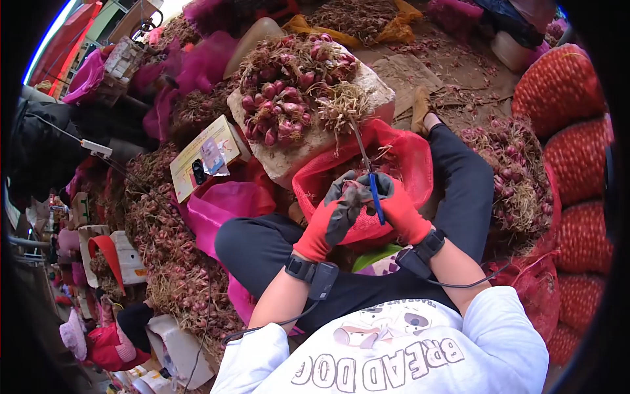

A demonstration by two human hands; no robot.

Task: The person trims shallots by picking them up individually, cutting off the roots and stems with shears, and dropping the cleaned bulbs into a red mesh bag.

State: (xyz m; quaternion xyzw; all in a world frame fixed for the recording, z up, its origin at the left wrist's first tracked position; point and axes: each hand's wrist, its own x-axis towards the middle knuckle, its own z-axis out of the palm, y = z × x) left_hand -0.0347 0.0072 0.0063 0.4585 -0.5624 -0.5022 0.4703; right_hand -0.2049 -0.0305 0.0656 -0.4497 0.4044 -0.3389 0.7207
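Both my hands wear red and grey gloves. My left hand (pixel 335 217) is closed around a small red shallot (pixel 355 190), held over the open red mesh sack (pixel 410 154) in front of my knees. My right hand (pixel 400 209) grips a blue-handled knife (pixel 375 197) whose thin blade points up and away, right against the shallot. Black wrist devices with cables sit on both forearms. A heap of red shallots with dry roots (pixel 292 92) lies on a pale sack-covered block just beyond the red sack.
Filled red mesh sacks (pixel 567 138) are stacked at the right. Loose shallot bundles (pixel 167 256) cover the ground at the left, another pile (pixel 515 174) lies by my right leg. Pink bags (pixel 230 203), a yellow card (pixel 203 157) and cartons lie around.
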